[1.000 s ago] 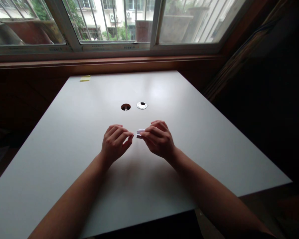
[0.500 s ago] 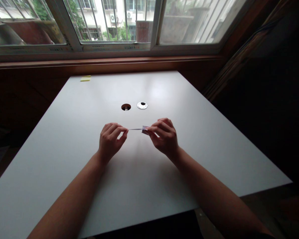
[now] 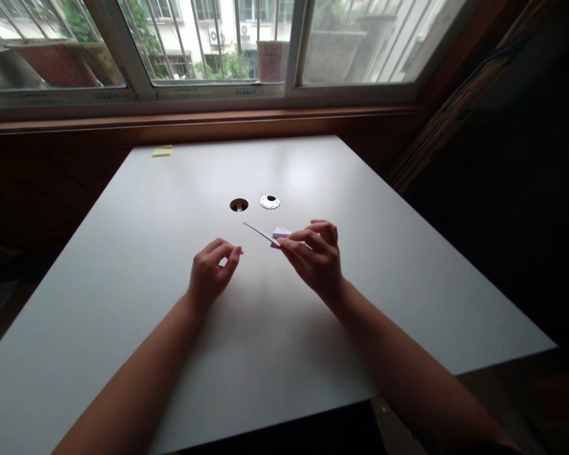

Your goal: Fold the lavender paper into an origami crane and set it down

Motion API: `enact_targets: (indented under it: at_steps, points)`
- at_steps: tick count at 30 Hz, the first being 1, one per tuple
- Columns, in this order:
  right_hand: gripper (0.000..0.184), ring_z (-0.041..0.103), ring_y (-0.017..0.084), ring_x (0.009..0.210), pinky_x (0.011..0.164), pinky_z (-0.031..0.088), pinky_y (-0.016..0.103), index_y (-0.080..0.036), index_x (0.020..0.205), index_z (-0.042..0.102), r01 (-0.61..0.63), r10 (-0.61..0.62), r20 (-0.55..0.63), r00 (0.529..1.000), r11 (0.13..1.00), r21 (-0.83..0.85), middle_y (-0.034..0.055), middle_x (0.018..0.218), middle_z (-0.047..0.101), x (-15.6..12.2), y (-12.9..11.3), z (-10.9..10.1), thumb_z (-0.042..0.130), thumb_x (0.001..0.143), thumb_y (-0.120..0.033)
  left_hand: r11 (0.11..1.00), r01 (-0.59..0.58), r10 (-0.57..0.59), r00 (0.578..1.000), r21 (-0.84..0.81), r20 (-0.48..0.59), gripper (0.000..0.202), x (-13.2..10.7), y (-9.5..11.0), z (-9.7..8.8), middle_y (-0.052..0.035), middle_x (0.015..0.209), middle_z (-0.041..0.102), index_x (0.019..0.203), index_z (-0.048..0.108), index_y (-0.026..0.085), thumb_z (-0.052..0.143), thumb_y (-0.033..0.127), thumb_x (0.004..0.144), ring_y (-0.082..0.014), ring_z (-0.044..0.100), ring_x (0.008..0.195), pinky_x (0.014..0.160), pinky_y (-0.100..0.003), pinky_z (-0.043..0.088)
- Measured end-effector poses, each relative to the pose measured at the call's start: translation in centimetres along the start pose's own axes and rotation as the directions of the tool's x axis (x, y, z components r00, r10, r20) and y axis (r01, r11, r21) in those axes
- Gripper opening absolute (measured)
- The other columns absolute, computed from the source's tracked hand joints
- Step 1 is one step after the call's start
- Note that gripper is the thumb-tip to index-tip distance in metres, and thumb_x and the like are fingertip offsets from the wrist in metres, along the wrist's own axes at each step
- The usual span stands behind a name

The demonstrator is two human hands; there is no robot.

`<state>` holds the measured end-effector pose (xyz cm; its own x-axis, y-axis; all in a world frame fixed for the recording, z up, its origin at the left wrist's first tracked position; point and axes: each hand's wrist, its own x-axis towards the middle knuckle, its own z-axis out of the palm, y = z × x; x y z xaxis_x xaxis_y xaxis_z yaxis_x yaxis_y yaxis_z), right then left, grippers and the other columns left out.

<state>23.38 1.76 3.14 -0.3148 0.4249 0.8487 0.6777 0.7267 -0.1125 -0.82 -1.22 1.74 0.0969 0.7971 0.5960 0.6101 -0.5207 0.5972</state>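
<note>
Over the middle of the table, my right hand (image 3: 320, 253) pinches a small folded piece of paper (image 3: 260, 232) between thumb and fingers. It is pale lilac; one thin flap sticks out to the left, tilted up and seen almost edge-on. Another folded part shows behind the fingertips, and the rest is hidden by my fingers. To the left, my left hand (image 3: 213, 265) is closed, thumb and index fingertips together, with nothing visible between them. A short gap separates it from the paper.
The white table (image 3: 146, 253) has a round cable hole (image 3: 239, 205) beyond my hands, with a round silvery cover (image 3: 270, 202) beside it. Yellow sticky notes (image 3: 162, 151) lie at the far left corner. A window (image 3: 218, 44) stands behind the table.
My left hand has let go of the paper and dropped slightly. The paper's free flap has swung upward, and its folded part shows more behind my right fingertips.
</note>
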Motion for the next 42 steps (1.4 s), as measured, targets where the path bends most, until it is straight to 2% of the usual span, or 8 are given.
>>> enact_targets:
  at_steps: [4,7,12,16,25,29,34,42]
  points:
    - [0.024,0.049,0.02,0.092,0.09,0.037,0.039,-0.035,0.102,0.07,0.036,-0.036,0.0,0.999,0.999,-0.032,-0.0015,0.087,0.069,-0.3,-0.4,0.2,0.079,0.082,-0.025,0.977,0.128,-0.091,0.974,-0.172,0.206,0.027,-0.2,1.3,0.9,-0.0051,0.083,0.07,0.09,0.072,0.018,0.053,0.036,0.098,-0.0149,0.066,0.072,0.071,-0.027,0.051]
    - [0.027,0.05,0.02,0.091,0.087,0.036,0.039,-0.037,0.107,0.068,0.07,-0.069,0.019,0.997,0.997,-0.026,-0.0017,0.088,0.068,-0.7,-0.7,0.5,0.076,0.084,-0.026,0.903,0.304,-0.19,0.916,-0.304,0.352,0.034,-0.2,1.2,1.3,-0.0065,0.088,0.074,0.095,0.073,0.018,0.054,0.046,0.096,-0.0167,0.07,0.071,0.072,-0.028,0.054]
    - [0.024,0.052,0.02,0.088,0.085,0.035,0.04,-0.039,0.11,0.065,0.133,-0.133,0.123,0.983,0.991,0.011,-0.0026,0.091,0.069,-0.9,-1.4,0.8,0.069,0.09,-0.026,0.59,0.593,-0.372,0.802,-0.548,0.467,0.046,-0.6,-0.1,1.8,-0.0108,0.083,0.075,0.095,0.071,0.014,0.059,0.058,0.09,-0.0254,0.074,0.078,0.077,-0.036,0.06]
    - [0.023,0.052,0.02,0.091,0.085,0.035,0.04,-0.037,0.111,0.064,0.144,-0.144,0.157,0.977,0.99,0.012,-0.0021,0.095,0.07,-0.8,-1.6,0.9,0.068,0.091,-0.026,0.44,0.641,-0.393,0.767,-0.629,0.507,0.044,-0.7,-0.5,2.0,-0.0127,0.09,0.076,0.098,0.072,0.013,0.069,0.054,0.084,-0.0277,0.074,0.083,0.083,-0.042,0.061]
    - [0.032,0.051,0.022,0.102,0.092,0.036,0.042,-0.035,0.118,0.063,0.142,-0.151,0.186,0.971,0.988,0.06,-0.0021,0.107,0.071,-0.5,-1.3,0.9,0.071,0.088,-0.028,0.43,0.573,-0.45,0.806,-0.698,0.384,0.039,-0.5,-0.8,2.2,-0.0125,0.1,0.075,0.103,0.072,0.012,0.076,0.045,0.081,-0.0268,0.074,0.088,0.09,-0.046,0.06]
    - [0.028,0.053,0.024,0.102,0.093,0.039,0.042,-0.034,0.112,0.065,0.045,-0.06,0.124,0.99,0.992,0.114,0.0,0.101,0.07,-0.6,-0.9,1.1,0.075,0.086,-0.03,0.505,0.522,-0.492,0.828,-0.687,0.268,0.042,-0.4,-0.9,2.1,-0.0114,0.097,0.076,0.105,0.072,0.013,0.079,0.044,0.078,-0.027,0.074,0.084,0.089,-0.047,0.061]
    - [0.021,0.055,0.023,0.097,0.091,0.043,0.042,-0.029,0.107,0.064,-0.086,0.076,0.069,0.995,0.984,0.153,0.0026,0.098,0.069,-0.6,-0.5,1.5,0.072,0.087,-0.029,0.564,0.489,-0.489,0.847,-0.666,0.208,0.043,-0.3,-0.7,1.9,-0.0113,0.097,0.076,0.107,0.072,0.014,0.081,0.043,0.077,-0.0265,0.074,0.085,0.09,-0.046,0.06]
    - [0.033,0.057,0.023,0.099,0.09,0.044,0.041,-0.03,0.117,0.065,-0.098,0.071,0.152,0.986,0.979,0.181,0.0045,0.103,0.069,-0.9,-0.3,1.9,0.073,0.086,-0.036,0.605,0.442,-0.498,0.859,-0.662,0.119,0.036,-0.4,-1.1,2.0,-0.0096,0.099,0.075,0.101,0.076,0.017,0.082,0.042,0.075,-0.0248,0.073,0.087,0.089,-0.044,0.061]
